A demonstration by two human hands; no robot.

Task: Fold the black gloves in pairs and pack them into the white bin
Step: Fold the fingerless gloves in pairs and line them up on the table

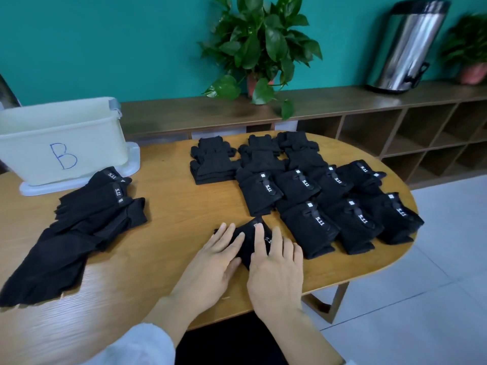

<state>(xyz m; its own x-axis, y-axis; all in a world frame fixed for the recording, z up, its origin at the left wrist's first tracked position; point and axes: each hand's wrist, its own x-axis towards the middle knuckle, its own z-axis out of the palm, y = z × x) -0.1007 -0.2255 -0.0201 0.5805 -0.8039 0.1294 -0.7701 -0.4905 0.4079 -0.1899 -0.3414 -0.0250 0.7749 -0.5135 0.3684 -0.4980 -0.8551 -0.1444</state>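
Near tabletop edge: left hand (pixel 218 255) and right hand (pixel 274 262), fingers straight, are pressing a folded glove pair (pixel 249 239) flat.
Next: moving it toward the white bin (pixel 60 143).

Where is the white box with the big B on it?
The white bin sits at the table's far left, on a white lid, just behind the loose glove pile.

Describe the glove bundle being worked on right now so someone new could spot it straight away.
Start at the wooden table and go to its near edge, in front of the rows of folded gloves. The bundle lies alone there. It is the only one with the left hand and right hand pressing flat on it.
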